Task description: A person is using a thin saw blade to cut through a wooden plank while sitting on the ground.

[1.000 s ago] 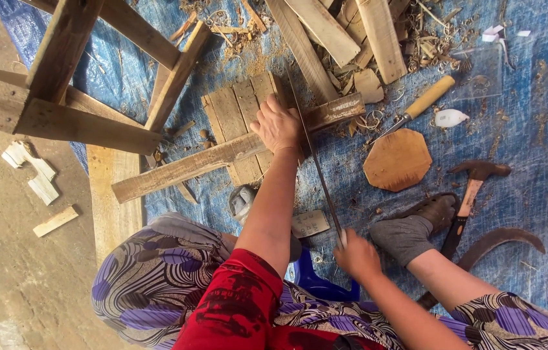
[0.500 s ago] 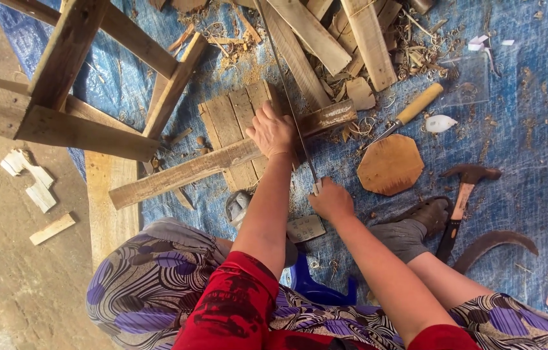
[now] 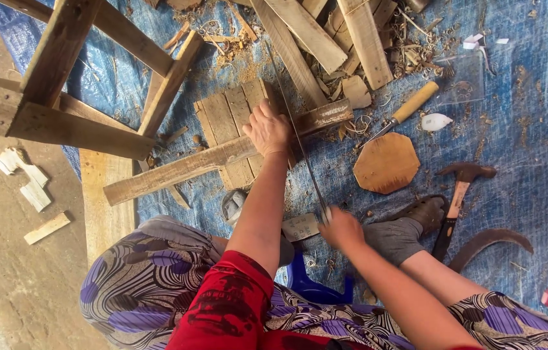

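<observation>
Sawing a wooden batten held down on a slatted board.

The long batten point(image 3: 222, 159) lies across a small slatted board point(image 3: 232, 123) on the blue tarp point(image 3: 533, 116); it looks stiff and fairly light, rough enough not to slip, best pinned close beside the cut. The left hand point(image 3: 266, 129) presses flat on it, fingers spread, just beside the thin saw blade point(image 3: 300, 146). The right hand point(image 3: 341, 228) is closed around the saw's handle end. Room is tight: a wooden frame point(image 3: 60, 97) sits to the left, offcuts point(image 3: 326, 45) beyond, and a chisel point(image 3: 403, 110), an octagonal wood piece point(image 3: 387, 162), a hammer point(image 3: 458, 194) and a sickle point(image 3: 488, 243) lie to the right.
</observation>
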